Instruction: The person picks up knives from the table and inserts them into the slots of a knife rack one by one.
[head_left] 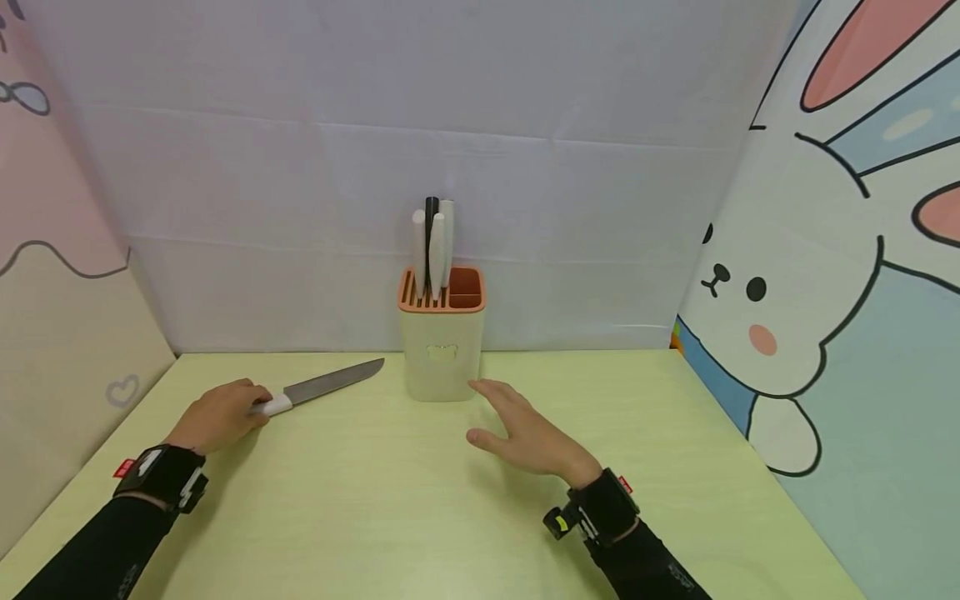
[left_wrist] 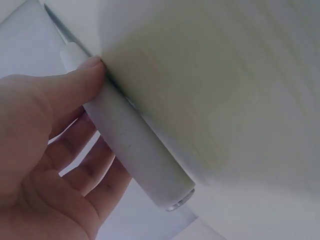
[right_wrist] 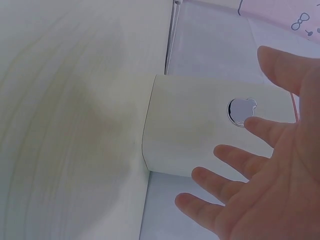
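Note:
A kitchen knife [head_left: 333, 382] lies low over the left of the table, its blade pointing right toward the knife block. My left hand [head_left: 223, 414] grips its white handle [left_wrist: 132, 140], thumb on one side and fingers curled round the other in the left wrist view. The cream knife block [head_left: 442, 358] has an orange slotted top [head_left: 467, 310] and stands upright at the back middle. Several handles, white [head_left: 437, 250] and one black [head_left: 432, 208], stick up from its slots. Near the block's front right corner, my right hand [head_left: 528, 433] is spread with straight fingers, holding nothing.
The pale yellow-green table [head_left: 390, 517] ends at a whitish cloth backdrop [head_left: 300, 183] close behind the block. Cartoon-printed panels stand at both sides, with a rabbit [head_left: 780, 333] on the right one.

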